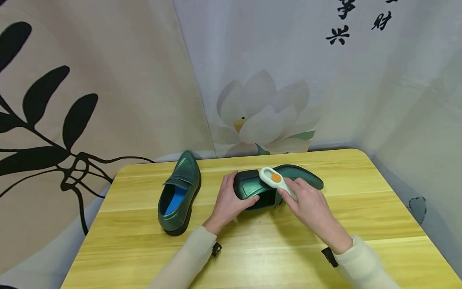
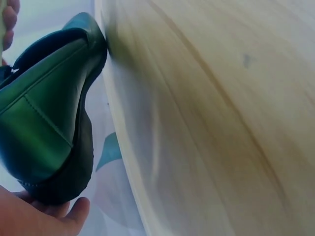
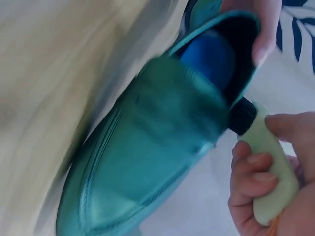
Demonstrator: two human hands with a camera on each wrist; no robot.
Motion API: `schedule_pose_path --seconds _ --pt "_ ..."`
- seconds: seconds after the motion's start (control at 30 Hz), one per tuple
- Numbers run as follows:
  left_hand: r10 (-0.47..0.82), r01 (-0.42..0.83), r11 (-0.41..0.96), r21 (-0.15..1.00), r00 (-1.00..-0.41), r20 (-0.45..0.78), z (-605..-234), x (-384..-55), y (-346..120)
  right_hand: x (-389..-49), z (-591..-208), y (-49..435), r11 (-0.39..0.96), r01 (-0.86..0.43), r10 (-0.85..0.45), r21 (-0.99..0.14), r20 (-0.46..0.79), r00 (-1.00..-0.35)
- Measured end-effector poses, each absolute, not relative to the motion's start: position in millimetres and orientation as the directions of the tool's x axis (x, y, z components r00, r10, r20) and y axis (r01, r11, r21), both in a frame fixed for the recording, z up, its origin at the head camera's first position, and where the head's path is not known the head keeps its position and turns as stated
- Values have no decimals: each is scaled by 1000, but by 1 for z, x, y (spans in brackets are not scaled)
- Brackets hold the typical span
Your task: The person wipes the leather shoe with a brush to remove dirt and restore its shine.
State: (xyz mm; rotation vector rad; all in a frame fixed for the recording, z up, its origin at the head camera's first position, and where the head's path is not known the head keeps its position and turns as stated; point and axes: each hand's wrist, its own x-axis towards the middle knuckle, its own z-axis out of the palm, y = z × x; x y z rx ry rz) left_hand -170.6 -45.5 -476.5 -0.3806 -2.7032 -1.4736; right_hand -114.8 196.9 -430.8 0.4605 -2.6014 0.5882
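Observation:
A green loafer (image 1: 250,186) is held tilted on its side, heel at the left and toe at the right. My left hand (image 1: 229,196) grips its heel end, thumb at the opening's edge and fingers around the back. In my right hand (image 1: 308,202) is a small white-handled brush (image 1: 276,178) with an orange patch. Dark bristles (image 3: 242,115) show in the right wrist view, right at the side of the loafer near its opening. A blue insole (image 3: 209,59) is visible inside.
A matching green loafer (image 1: 185,164) stands upright on the wooden table (image 1: 137,208) to the left, toe toward the back. Behind the table's far edge hangs a printed curtain (image 1: 144,80) with leaves and a flower.

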Motion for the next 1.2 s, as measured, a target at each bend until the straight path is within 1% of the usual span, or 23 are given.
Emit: schedule_pose_path --seconds 0.17,0.23,0.3,0.43,0.53,0.63,0.83,0.9,1.07,1.13,1.2 --pt "203 265 499 825 -961 186 -476 -170 -43 -107 -430 177 823 -479 -298 -304 487 -821" --pt "208 272 500 822 -959 190 -476 -169 -43 -106 -428 175 822 -485 -312 -297 479 -821" --pt "209 270 501 822 -960 188 -475 -169 -43 -106 -426 179 831 -470 -303 -296 466 -831" --pt "207 265 509 819 -961 182 -475 -169 -43 -109 -422 196 865 -392 -229 -312 450 -863" --pt "207 272 513 814 -960 191 -476 -169 -44 -111 -422 204 874 -363 -198 -323 446 -873" --pt "218 300 505 809 -952 216 -476 -168 -45 -110 -422 199 861 -394 -226 -321 452 -863" --pt "253 355 489 797 -932 260 -477 -167 -45 -102 -423 175 821 -491 -330 -291 459 -825" --pt "260 363 495 789 -929 265 -477 -166 -45 -101 -423 174 829 -482 -329 -283 451 -830" --pt "270 378 518 768 -924 273 -476 -166 -46 -105 -422 187 859 -423 -270 -288 446 -853" --pt "281 391 524 756 -918 280 -476 -167 -46 -109 -421 191 856 -427 -275 -291 443 -853" --pt "299 416 534 736 -907 296 -476 -168 -47 -113 -420 191 850 -451 -307 -271 440 -844"
